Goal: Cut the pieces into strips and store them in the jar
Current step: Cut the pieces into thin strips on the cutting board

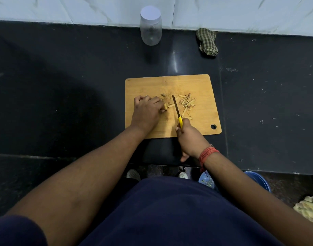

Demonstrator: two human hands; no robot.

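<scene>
A wooden cutting board [196, 82] lies on the dark counter. My left hand [147, 110] presses a small yellowish piece [165, 107] down on the board's left part. My right hand [189, 137] grips a yellow-handled knife [176, 108], its blade pointing away from me just right of that piece. A heap of cut strips [186, 102] lies right of the blade. A clear plastic jar [150, 26] with a white lid on stands at the back by the wall, well beyond the board.
A folded green checked cloth [207, 42] lies at the back right by the tiled wall. Below the counter's front edge on the right are a blue tub [258, 180] and a pale yellowish bundle [310, 208]. Small scraps dot the counter to the right.
</scene>
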